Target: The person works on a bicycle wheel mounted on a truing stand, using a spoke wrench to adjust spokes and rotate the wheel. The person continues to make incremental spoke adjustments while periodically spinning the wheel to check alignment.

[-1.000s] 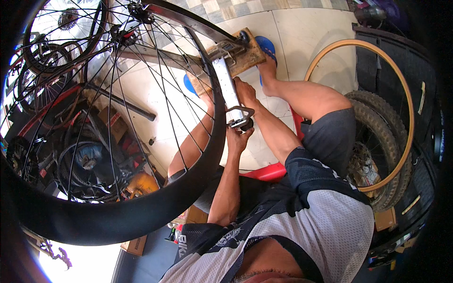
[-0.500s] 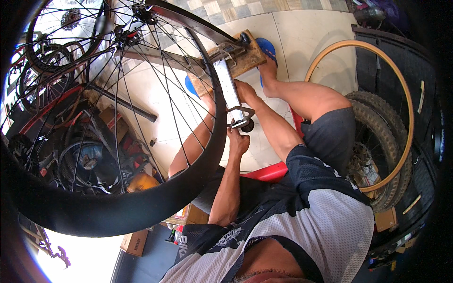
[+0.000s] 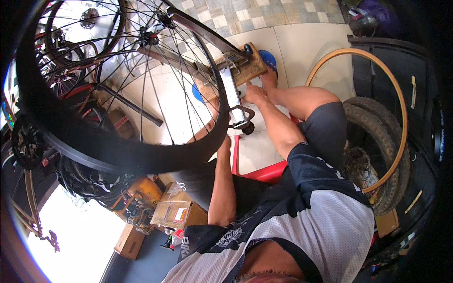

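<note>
A black deep-rimmed bicycle wheel point(image 3: 155, 160) sits upright in a metal truing stand point(image 3: 205, 30) mounted on a wooden block point(image 3: 257, 66). The stand's silver caliper arm point(image 3: 230, 89) rises beside the rim, with a dark bracket and round knob point(image 3: 248, 128) at its near end. My left hand point(image 3: 225, 145) is just behind the rim, near that bracket; its fingers are hidden. My right hand point(image 3: 256, 94) is to the right of the silver arm, fingers curled together beside a small dark part; what they hold I cannot make out.
A tan rim point(image 3: 405, 113) leans on knobby tyres point(image 3: 373, 127) at the right. Red stool-like legs point(image 3: 264, 173) lie between my knees. At lower left are a cardboard box point(image 3: 172, 212) and an orange tank point(image 3: 146, 189). More bicycle wheels point(image 3: 85, 33) stand far left.
The wheel and stand appear shifted, the rim's near edge higher in view. My left hand has drawn back from the bracket behind the rim. My right hand has moved slightly right, off the silver arm.
</note>
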Tool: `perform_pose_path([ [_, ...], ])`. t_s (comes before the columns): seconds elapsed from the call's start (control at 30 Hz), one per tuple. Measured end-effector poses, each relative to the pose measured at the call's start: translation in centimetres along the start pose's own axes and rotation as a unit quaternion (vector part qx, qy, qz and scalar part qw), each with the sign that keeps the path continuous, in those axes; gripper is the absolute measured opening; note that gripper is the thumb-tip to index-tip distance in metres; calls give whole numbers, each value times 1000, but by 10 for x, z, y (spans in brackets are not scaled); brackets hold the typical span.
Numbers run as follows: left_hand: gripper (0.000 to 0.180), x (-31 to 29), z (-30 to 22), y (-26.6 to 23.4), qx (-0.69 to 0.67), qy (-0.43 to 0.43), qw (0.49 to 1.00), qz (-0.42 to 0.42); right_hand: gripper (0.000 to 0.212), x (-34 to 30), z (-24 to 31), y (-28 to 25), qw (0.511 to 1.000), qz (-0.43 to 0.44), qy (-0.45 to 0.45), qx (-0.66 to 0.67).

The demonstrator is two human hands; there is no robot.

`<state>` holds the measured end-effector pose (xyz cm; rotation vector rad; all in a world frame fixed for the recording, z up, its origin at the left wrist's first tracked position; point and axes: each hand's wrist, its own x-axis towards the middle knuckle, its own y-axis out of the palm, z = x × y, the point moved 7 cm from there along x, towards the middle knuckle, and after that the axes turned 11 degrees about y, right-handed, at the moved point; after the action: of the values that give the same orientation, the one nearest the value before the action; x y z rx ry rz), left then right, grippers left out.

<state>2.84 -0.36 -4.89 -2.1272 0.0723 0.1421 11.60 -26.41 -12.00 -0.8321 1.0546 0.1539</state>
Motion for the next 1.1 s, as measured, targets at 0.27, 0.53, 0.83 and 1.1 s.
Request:
perform_pose_path([
  [0.27, 50, 88, -124, -109, -440, -57, 896, -7, 62, -24, 25, -162, 988, -124, -23, 93],
  [0.53, 57, 106, -169, -144, -504, 19, 860, 78, 45, -196, 61, -230, 959, -134, -215, 128],
  [0.83, 54, 93, -194, -142, -517, 24, 848, 115, 45, -197, -1, -168, 957, -143, -223, 118],
  [1.1, 49, 102, -226, -212, -434, 71, 896, 67, 37, -199, -3, -179, 950, -178, -208, 148],
])
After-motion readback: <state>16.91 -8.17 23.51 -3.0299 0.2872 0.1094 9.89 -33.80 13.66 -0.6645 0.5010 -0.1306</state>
